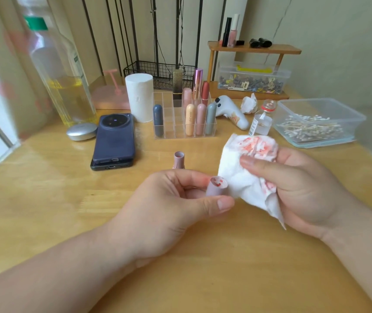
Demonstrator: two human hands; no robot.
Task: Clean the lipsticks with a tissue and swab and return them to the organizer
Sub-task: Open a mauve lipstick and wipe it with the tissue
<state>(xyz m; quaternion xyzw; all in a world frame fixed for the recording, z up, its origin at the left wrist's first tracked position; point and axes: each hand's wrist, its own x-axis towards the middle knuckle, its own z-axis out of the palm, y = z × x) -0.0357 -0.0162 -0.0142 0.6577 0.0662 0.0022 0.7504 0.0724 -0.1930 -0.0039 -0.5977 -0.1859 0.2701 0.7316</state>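
Head view: the left hand [176,199] pinches a pale mauve lipstick cap [217,188] between thumb and fingers, its open mouth turned up and smeared inside with red. Touching the cap's right side is a crumpled white tissue [248,170], soft and creased, blotched with red-pink streaks — the right hand [300,188] is closed around it, thumb pressed across the top.

Just beyond the left hand, the lipstick base [179,159] stands upright on the worktop [45,199], same mauve plastic, a narrower collar at its top. Farther beyond both hands sits the clear acrylic organizer [173,132], a grid of square cells; rounded capsule-shaped lipsticks stand in it — grey-blue at its left, peach, pink and grey at the front right, taller gold and rose tubes behind. Many cells are vacant.

Beyond the right hand a small glass bottle [262,120] stands open, and right of it a clear plastic tub [347,118] holds cotton swabs [309,127]. Beyond the left hand, two stacked phones [114,143] lie flat, with a white tissue roll [139,97] upright behind them.

The worktop is smooth, glossy yellow wood, bare around and below the wrists; its left edge runs close along a window.
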